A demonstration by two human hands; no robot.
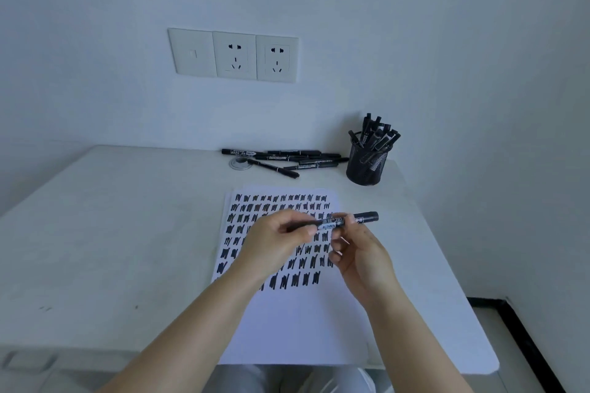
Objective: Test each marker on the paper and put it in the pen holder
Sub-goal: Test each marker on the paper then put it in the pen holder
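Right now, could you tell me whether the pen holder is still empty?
No, the pen holder already has many markers standing in it, at the desk's far right.

— Where are the arms?
— Both bare forearms reach in from below and meet in the middle.
— The left hand (274, 241)?
— Back up, fingers curled, thumb tip pinching a marker (338, 222).
— And the right hand (360, 249)?
— Palm turned inward, fingers bent, its grip on the same marker's other end.
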